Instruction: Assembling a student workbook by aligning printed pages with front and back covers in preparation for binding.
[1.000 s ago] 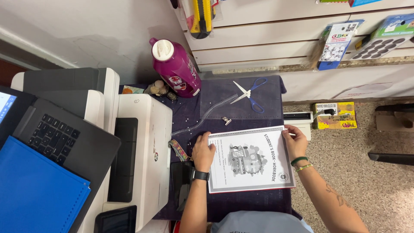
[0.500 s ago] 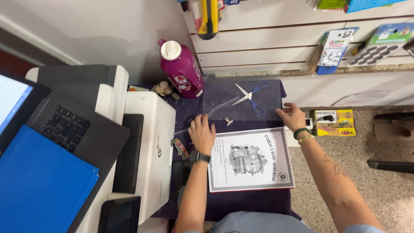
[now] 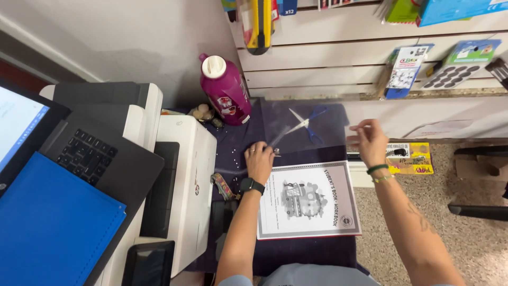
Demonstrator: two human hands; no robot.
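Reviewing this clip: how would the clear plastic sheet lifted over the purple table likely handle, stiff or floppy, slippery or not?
The clear plastic sheet is probably floppy and light: the right hand lifts one edge while the left hand pins the other side flat. Its glare suggests a slick surface, likely to slide. The white-and-blue scissors show through it, so it looks thin.

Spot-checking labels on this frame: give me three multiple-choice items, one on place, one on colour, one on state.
1. Where do the scissors lie?
A. on the laptop
B. on the dark table beyond the workbook
C. on the floor

2. What colour is the bottle by the wall?
A. magenta with a white cap
B. green
C. clear

3. How is the workbook?
A. open in the middle
B. standing upright
C. shut, lying flat, cover up

Answers:
1 B: they lie past the workbook's far edge, between the left hand and the right hand.
2 A: the body is magenta and the cap white.
3 C: the printed cover faces up on the table.
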